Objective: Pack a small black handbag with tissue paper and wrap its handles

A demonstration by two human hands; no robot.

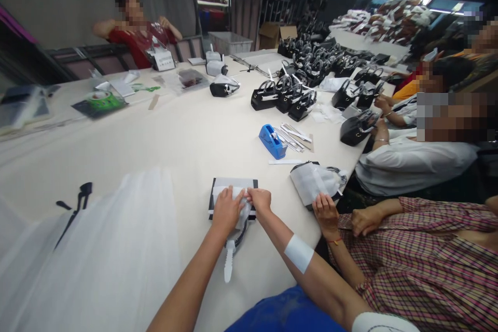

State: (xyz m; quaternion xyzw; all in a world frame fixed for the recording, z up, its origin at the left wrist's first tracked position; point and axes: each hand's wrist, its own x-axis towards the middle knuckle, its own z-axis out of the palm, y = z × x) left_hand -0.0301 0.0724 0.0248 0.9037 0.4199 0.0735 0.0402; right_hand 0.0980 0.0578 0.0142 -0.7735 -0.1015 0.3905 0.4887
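Observation:
A small black handbag (pixel 212 212) lies flat on the table before me, with a white wrapping sheet (pixel 229 182) around its body. Its dark handles and a pale strap-like tag (pixel 229 264) stick out on my side. My left hand (pixel 227 208) rests on the sheet with its fingers stretched out. Beside it, the fingertips of my right hand (pixel 260 200) pinch the sheet near the bag's right side. The fingers partly hide what lies between the two hands.
A blue tape dispenser (pixel 272 141) stands ahead, beside thin strips (pixel 295 137). White sheets (pixel 136 238) cover the table's left. A co-worker's hand (pixel 326 212) touches another wrapped bag (pixel 317 181) at right. Several black handbags (pixel 288 96) stand farther back. Across the table, a person in red (pixel 142 41) holds clear plastic.

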